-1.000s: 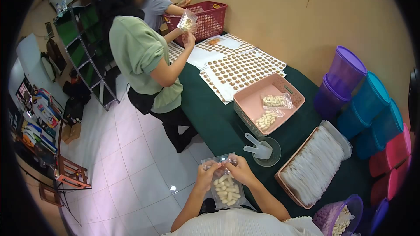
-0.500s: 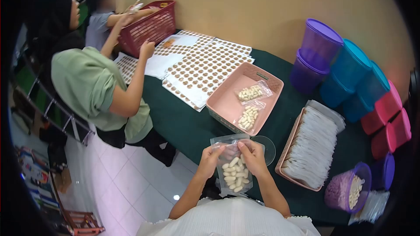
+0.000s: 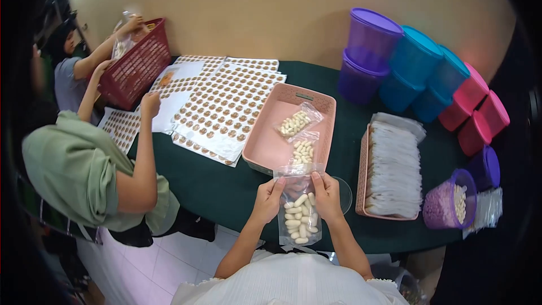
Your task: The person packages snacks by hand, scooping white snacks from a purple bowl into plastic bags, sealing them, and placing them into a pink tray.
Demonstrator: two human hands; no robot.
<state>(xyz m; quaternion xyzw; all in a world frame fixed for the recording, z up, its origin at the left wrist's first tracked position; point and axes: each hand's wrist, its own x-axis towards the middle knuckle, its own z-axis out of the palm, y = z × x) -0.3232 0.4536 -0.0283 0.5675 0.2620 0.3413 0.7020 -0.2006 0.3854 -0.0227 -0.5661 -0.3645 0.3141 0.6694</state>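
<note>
A clear bag of pale capsules [image 3: 301, 219] hangs upright between my two hands, close to my body. My left hand [image 3: 267, 199] pinches its upper left corner and my right hand [image 3: 327, 193] pinches the upper right corner. Just beyond, a pink basket [image 3: 261, 142] holds two more bags of capsules, one at its middle [image 3: 294, 123] and one near its front edge [image 3: 303, 151]. The top of the held bag overlaps the basket's near rim in view. Partly behind my right hand lies a round clear dish [image 3: 345, 195].
Sticker sheets [image 3: 226, 107] cover the table's left part, beside a dark red basket [image 3: 135, 68] where two people stand. Rightward are a basket of flat clear bags [image 3: 393, 169], stacked purple [image 3: 375, 34], blue [image 3: 415, 56] and pink tubs [image 3: 474, 133], and a purple tub with capsules [image 3: 446, 206].
The view has turned, so the table's things appear shifted left. My hands have pulled the bag's top straighter and wider. At the red basket, a person's arm now lifts a bag.
</note>
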